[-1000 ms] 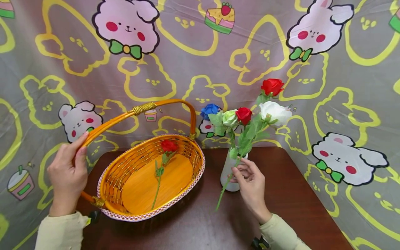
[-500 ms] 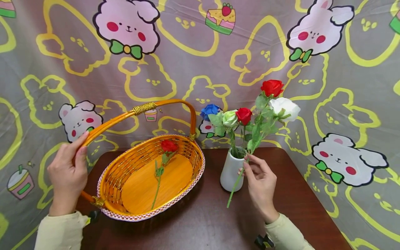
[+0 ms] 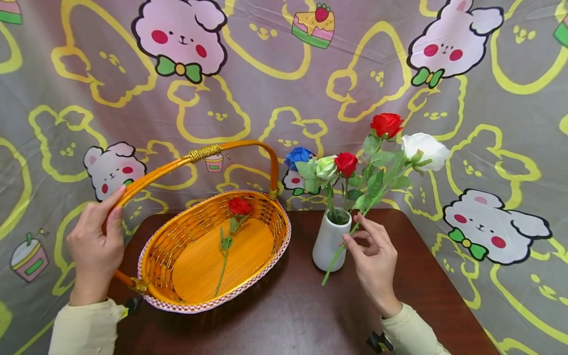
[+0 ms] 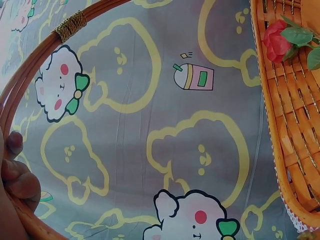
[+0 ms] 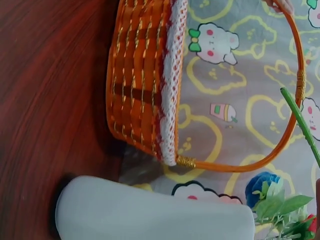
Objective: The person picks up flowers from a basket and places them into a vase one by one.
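Observation:
My left hand grips the handle of an orange woven basket on its left side. Inside the basket lies a red rose with a green stem. With thumb and fingertips, my right hand pinches the stem of a white rose, which leans to the right in front of the vase. That white vase holds a blue rose, a pale green rose and red roses. In the right wrist view, the tip of a green stem points toward the basket.
A dark brown table carries the basket at left and the vase right of centre. Behind it hangs a grey cloth printed with rabbits and yellow outlines.
My right hand has moved to the right with the white rose, and the rose's head has tilted further right, away from the other flowers. The left hand and basket stay put.

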Available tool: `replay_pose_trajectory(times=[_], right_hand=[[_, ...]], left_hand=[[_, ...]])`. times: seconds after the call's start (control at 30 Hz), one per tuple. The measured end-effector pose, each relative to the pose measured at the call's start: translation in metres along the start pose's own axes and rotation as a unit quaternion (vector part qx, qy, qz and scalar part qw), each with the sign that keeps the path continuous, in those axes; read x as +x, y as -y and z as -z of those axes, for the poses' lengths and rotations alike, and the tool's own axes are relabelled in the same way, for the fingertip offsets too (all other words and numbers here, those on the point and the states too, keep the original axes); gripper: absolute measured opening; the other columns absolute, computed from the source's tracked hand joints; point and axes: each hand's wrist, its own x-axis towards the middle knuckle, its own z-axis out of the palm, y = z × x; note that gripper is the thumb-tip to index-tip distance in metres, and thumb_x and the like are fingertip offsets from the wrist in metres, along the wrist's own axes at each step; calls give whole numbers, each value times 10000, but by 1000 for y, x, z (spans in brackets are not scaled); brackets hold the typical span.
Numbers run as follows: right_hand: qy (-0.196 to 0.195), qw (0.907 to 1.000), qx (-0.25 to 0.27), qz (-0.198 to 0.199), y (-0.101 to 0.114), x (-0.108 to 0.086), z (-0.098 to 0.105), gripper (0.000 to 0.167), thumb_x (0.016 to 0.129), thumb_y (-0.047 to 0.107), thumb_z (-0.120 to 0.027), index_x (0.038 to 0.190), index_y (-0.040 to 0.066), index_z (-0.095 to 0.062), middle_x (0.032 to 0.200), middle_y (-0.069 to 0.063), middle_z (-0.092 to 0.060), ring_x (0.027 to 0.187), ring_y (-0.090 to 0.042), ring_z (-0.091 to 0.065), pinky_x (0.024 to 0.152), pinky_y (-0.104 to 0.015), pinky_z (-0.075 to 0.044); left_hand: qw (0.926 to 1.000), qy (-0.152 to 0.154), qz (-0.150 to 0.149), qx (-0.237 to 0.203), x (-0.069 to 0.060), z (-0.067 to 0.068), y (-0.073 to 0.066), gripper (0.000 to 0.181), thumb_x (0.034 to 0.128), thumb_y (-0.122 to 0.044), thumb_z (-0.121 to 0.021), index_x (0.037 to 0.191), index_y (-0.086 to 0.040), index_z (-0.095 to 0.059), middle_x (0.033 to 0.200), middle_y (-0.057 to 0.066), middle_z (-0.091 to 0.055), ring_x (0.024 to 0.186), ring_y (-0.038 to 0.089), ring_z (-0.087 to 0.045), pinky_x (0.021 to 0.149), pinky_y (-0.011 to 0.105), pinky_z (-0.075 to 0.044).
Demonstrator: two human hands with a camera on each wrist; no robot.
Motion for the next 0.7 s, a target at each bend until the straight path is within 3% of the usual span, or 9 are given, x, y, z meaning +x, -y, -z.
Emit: replay_pose_trajectory(times=[0.23,0.33,0.47,0.6,0.7], right_hand=[[-152,9977,-602,284,-4,4,7,600,745,-295,-731,1314,-129,-637,1202,-117,-636,851,-65,-686,646,-166,-574],[-229,9962,-811,229,-5,5,10,602,741,-288,-743,1310,-115,-649,1198,-92,-634,850,-55,-682,644,-157,-569],[-321,9939,-1041,184,-8,5,16,606,733,-293,-745,1304,-112,-654,1191,-81,-629,848,-42,-673,640,-136,-558],[-374,9928,-1095,302,-10,6,19,595,712,-316,-732,1279,-160,-640,1176,-109,-625,841,-50,-667,637,-117,-546],[-407,9922,-1125,363,-10,8,22,595,709,-314,-737,1275,-156,-646,1176,-92,-626,846,-51,-668,643,-114,-545]], left_hand=[[9993,43,116,356,-3,-1,10,435,1079,-403,-516,1351,-113,-692,826,248,-518,761,-141,-220,670,72,-170],[9966,164,193,779,-6,0,14,458,1082,-449,-477,1389,-169,-669,923,256,-573,684,14,-390,623,89,-158],[9904,374,240,1307,-12,0,18,494,1078,-494,-432,1465,-239,-601,1080,252,-616,603,389,-463,539,207,-201],[9878,349,384,1471,-18,-1,18,527,1071,-531,-409,1501,-265,-560,1167,243,-623,639,420,-500,511,291,-213],[9890,61,422,1413,-20,-4,14,572,1053,-578,-388,1518,-280,-536,1280,217,-598,895,447,-554,658,395,-392]])
